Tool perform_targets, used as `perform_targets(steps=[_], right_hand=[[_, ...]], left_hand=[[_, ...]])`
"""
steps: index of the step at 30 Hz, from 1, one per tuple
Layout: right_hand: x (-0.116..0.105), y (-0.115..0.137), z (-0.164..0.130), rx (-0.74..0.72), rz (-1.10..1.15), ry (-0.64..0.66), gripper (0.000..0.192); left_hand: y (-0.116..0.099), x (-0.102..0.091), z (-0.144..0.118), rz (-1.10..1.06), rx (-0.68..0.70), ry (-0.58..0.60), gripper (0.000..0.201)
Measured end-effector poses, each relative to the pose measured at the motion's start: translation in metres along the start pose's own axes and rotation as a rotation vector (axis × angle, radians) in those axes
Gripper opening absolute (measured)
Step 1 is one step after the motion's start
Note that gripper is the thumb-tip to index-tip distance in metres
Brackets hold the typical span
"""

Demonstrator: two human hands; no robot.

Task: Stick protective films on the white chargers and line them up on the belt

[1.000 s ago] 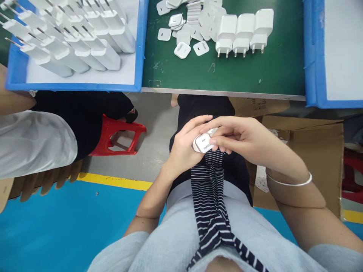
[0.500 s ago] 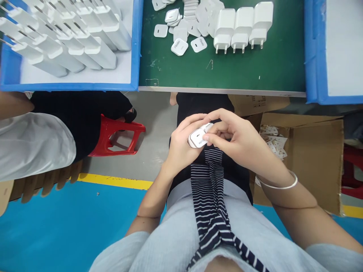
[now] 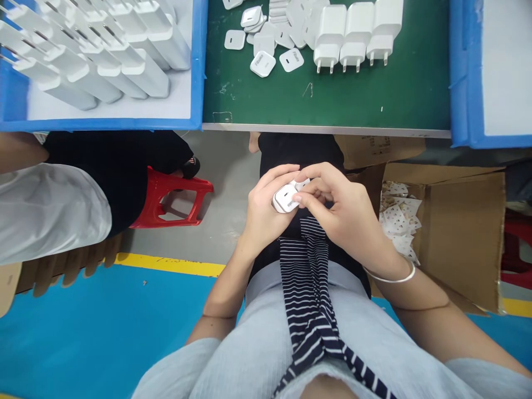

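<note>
At the centre of the frame, both hands pinch a small white charger [image 3: 286, 198] over the lap, below the green tabletop [image 3: 332, 105]. The left hand [image 3: 266, 213] cups it; the right hand [image 3: 347, 213] fingertips press its end face. Fingers hide most of its body; its glossy face shows an oval port.

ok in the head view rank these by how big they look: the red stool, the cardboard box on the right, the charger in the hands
1. cardboard box, largest
2. red stool
3. charger, smallest, partly covered by both hands

The charger is nearest the camera yet looks smallest.
</note>
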State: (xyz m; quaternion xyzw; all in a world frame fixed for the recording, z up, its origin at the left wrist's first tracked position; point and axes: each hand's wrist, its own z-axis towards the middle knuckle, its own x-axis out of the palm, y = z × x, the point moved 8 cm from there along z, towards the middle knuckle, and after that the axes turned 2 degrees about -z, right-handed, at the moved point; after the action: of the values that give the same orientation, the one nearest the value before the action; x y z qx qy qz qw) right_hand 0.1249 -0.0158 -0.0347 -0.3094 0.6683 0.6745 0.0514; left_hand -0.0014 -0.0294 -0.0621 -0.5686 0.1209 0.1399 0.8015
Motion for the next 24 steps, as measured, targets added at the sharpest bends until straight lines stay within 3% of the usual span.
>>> perform_targets(steps=[7, 14, 24], right_hand=[[0.006, -0.002, -0.005, -0.042, 0.003, -0.063, 0.018], [0.003, -0.003, -0.015, -0.124, 0.075, -0.258, 0.020], [0.002, -0.003, -0.019, -0.104, 0.123, -0.297, 0.027]], left_hand=[[0.004, 0.001, -0.004, -0.027, 0.002, -0.027, 0.023], [-0.001, 0.002, -0.002, -0.085, 0.067, -0.045, 0.026], [-0.010, -0.002, 0.001, -0.046, 0.187, -0.041, 0.029]])
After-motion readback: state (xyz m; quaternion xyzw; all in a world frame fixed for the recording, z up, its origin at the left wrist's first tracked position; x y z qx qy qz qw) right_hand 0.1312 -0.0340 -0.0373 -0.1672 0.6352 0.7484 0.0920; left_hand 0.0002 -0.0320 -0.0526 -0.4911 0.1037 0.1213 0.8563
